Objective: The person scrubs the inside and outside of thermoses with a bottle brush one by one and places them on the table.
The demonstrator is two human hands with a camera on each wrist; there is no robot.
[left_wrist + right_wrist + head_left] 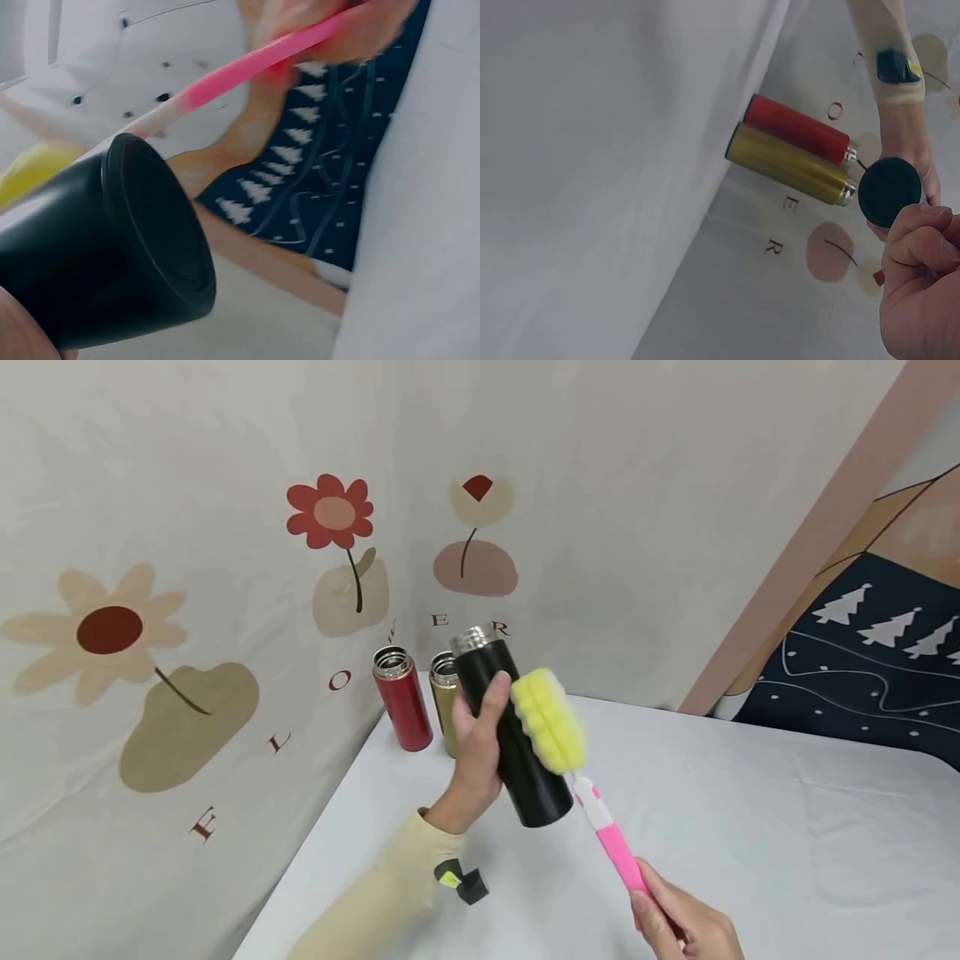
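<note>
Black bottle: left hand grips it mid-length, apparently keeping the eleven-o'clock mouth clear. Yellow-headed brush, four o'clock: right hand grips its handle.

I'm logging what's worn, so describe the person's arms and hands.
The left hand and right hand wear no gloves. The left sleeve is plain cream; a small black box with a yellow patch sits near its cuff. No right sleeve shows.
</note>
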